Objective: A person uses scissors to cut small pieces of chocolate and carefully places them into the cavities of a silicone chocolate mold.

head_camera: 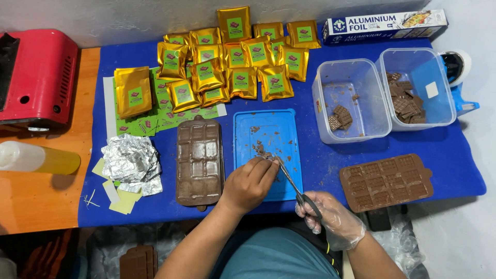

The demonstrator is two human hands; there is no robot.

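Observation:
My left hand (250, 183) is bare and rests over a blue plastic lid (266, 132), its fingertips pinching a small chocolate piece (264, 155). My right hand (330, 217), in a clear glove, grips scissors (292, 178) whose blades point up-left to that piece. Chocolate crumbs are scattered on the lid. A brown silicone mould (199, 160) lies just left of the lid. A second brown mould (387, 181) lies to the right.
Two clear tubs (356, 103) (418, 85) hold chocolate pieces at the right. Several gold pouches (232, 59) lie at the back, foil squares (132, 163) at the left. A foil box (385, 26), a red machine (36, 77) and a bottle (36, 159) stand around.

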